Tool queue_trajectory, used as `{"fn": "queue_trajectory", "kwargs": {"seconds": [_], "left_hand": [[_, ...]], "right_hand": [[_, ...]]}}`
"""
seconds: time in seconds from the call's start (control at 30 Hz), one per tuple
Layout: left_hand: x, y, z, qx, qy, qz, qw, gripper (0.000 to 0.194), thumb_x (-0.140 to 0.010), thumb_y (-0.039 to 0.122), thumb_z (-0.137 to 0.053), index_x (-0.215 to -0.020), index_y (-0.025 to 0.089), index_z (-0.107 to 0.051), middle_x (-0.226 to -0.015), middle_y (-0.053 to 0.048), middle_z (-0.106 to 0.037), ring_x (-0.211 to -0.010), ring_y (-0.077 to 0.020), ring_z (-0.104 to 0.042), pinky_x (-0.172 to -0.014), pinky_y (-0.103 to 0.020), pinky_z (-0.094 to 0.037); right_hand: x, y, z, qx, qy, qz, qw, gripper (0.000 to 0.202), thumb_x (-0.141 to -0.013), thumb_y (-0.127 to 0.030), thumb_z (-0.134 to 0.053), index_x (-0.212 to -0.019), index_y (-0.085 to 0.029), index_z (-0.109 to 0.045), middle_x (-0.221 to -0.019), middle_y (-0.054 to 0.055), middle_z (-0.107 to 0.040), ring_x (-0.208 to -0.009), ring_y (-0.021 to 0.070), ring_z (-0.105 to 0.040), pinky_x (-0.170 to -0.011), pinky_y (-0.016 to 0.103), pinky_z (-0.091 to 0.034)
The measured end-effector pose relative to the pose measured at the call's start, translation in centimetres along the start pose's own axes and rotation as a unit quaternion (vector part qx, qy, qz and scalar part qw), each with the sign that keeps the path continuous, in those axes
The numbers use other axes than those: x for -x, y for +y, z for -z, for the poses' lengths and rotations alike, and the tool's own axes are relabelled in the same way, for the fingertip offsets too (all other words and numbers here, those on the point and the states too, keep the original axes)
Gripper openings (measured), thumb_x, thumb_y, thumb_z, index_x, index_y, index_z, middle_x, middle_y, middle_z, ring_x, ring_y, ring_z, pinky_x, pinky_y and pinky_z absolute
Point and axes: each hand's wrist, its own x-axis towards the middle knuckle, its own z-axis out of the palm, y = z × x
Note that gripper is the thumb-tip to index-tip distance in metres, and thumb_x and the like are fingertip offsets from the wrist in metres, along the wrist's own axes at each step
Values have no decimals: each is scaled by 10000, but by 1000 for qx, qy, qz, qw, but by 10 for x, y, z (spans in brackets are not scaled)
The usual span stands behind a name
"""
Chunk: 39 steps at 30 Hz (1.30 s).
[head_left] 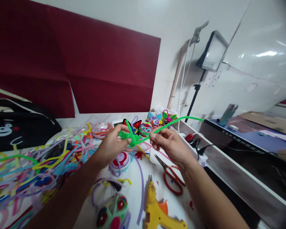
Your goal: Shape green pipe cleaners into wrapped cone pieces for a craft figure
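Observation:
Green pipe cleaners bent into a folded shape [131,139] sit between the thumb and fingers of my left hand [114,141]. From that shape a long green pipe cleaner [181,119] runs to the right, its far end free in the air. My right hand [168,141] pinches this strand close to the folded part. Both hands are raised above the white table. Behind them lie colourful pipe-cleaner balls [146,128]. Under the left hand is a round purple and red coil [121,161], partly covered.
Orange-handled scissors [173,178] and a yellow glue gun [154,206] lie below my hands. A heap of coloured pipe cleaners [69,156] covers the left side. A power strip [197,148] with cables is at right. A lamp [214,51] stands behind.

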Motion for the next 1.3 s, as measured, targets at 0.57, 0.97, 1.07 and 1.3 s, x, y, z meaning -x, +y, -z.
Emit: {"fn": "queue_trajectory", "kwargs": {"seconds": [0.57,0.97,1.07,1.3], "left_hand": [[22,22,-8,96,-5,-3,995,303,-767,336,-625,-1015,180,-547,-873,-23,-719,-804,-217,-697,-603,-305,-596],[26,18,-13,147,-22,-28,989,436,-846,362,-547,-1230,169,-477,-1084,-89,-694,-962,-242,-675,-780,-369,-577],[27,19,-15,142,-8,-29,989,450,-823,347,-576,-1218,160,-468,-1096,-101,-691,-973,-251,-671,-794,-372,-569],[24,13,-15,175,1,-33,984,499,-832,310,-569,-1286,147,-442,-1098,-109,-691,-976,-247,-669,-826,-388,-556]], "right_hand": [[6,2,-10,49,35,24,998,172,-728,-294,-710,-657,-161,-627,-540,-24,-559,-475,82,-464,-470,222,-361],[4,12,-19,31,95,25,995,154,-696,-288,-713,-666,-157,-639,-523,-24,-545,-448,83,-440,-442,226,-331],[5,12,-21,36,108,16,993,147,-684,-283,-712,-659,-157,-641,-523,-22,-546,-455,84,-433,-450,227,-328],[6,10,-26,49,109,6,993,195,-679,-320,-718,-645,-155,-620,-505,-30,-527,-443,75,-419,-454,228,-328]]}}
